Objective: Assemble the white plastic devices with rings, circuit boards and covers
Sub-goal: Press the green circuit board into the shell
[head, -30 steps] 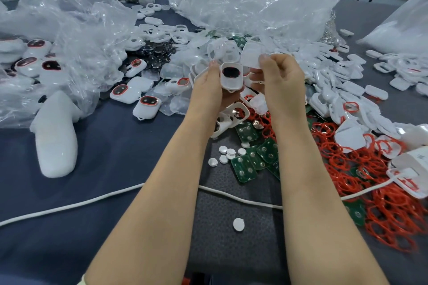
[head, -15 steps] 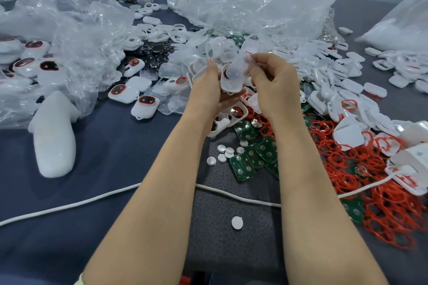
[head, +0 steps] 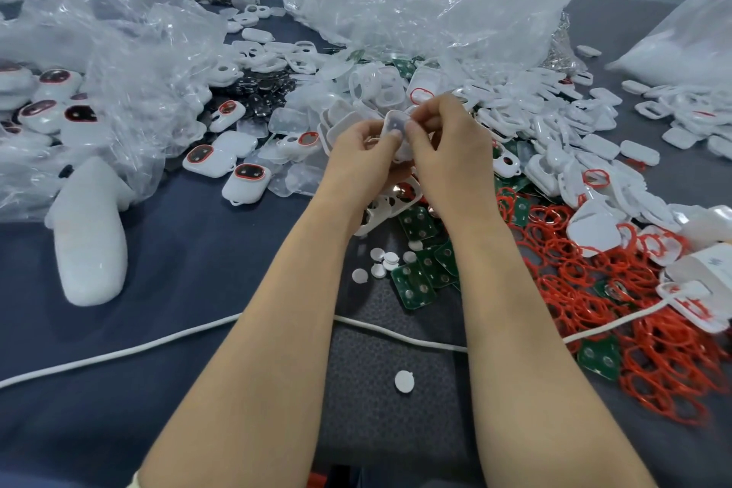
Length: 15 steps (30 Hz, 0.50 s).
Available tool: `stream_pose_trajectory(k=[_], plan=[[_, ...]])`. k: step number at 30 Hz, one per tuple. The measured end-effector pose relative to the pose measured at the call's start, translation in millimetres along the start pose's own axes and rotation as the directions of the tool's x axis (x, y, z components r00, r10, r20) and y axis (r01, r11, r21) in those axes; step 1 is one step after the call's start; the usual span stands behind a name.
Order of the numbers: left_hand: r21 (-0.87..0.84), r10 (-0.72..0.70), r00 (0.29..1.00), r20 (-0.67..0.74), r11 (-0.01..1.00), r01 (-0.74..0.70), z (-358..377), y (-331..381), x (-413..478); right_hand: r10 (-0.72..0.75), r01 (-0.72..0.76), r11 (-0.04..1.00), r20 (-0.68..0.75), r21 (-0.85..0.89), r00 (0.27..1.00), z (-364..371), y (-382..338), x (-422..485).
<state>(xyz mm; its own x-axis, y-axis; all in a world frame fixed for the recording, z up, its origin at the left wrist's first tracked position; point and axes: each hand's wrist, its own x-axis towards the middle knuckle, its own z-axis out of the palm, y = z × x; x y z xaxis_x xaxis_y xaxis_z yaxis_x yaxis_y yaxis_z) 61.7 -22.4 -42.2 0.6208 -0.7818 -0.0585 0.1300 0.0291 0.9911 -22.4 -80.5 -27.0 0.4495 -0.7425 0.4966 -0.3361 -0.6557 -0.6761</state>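
Observation:
My left hand [head: 362, 149] and my right hand [head: 447, 143] meet above the table and together pinch one white plastic device [head: 396, 127] with a translucent cover on its face. Both thumbs press on the cover. Below the hands lie green circuit boards [head: 414, 285] and small white round discs [head: 382, 263]. Red rings [head: 594, 289] are heaped to the right. Assembled devices with red-rimmed dark windows [head: 245, 182] lie to the left. Loose white shells and covers [head: 554, 139] are piled behind and to the right.
Clear plastic bags [head: 416, 0] stand at the back and at the left [head: 99, 71]. A white foam piece [head: 91, 234] lies at the left. A white cable [head: 158, 345] crosses the table near me. One white disc [head: 404, 381] lies alone on the dark mat.
The right hand brought a translucent cover down onto the device's dark window. Both hands closed together and now press the cover against it.

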Motion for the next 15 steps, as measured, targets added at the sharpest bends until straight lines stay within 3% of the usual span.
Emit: stream_pose_trajectory(k=[5, 15], plan=[[0.053, 0.016, 1.000, -0.010, 0.998, -0.015, 0.5, 0.7, -1.9, 0.006, -0.011, 0.996, -0.047, -0.090, 0.999, 3.6, 0.8, 0.8], [0.052, 0.012, 1.000, -0.022, 0.999, -0.011, 0.8, 0.4, -2.6, 0.015, -0.021, 0.996, -0.070, -0.085, 0.997, 5.9, 2.4, 0.4]])
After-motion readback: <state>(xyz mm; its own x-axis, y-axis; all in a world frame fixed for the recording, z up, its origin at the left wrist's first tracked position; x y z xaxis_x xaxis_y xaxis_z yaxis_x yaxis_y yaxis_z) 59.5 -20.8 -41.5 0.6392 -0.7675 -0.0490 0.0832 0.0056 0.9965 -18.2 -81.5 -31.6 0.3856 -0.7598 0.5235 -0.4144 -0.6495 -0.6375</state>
